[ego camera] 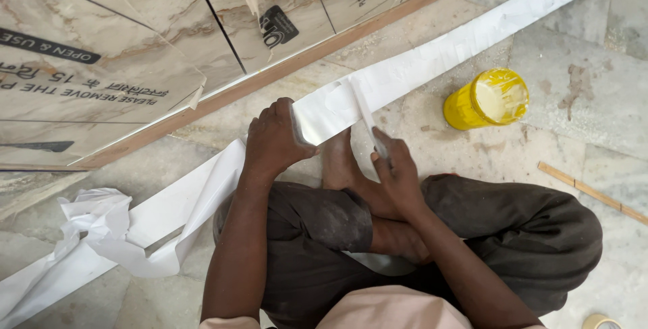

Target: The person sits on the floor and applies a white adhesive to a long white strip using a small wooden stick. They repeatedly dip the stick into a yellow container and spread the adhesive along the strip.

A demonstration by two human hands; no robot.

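Hands [273, 141] [398, 170] grip white strip [432, 56] and blade [368, 116].

I sit on the stone floor [580, 72], with a yellow can [486, 99], a wooden stick [594, 193], crumpled white strip [101, 228] and leaning boards [121, 52] on it.

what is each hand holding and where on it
Left hand grips the long white strip across its width, near mid-length. Right hand pinches the lower end of a narrow peeled sliver.
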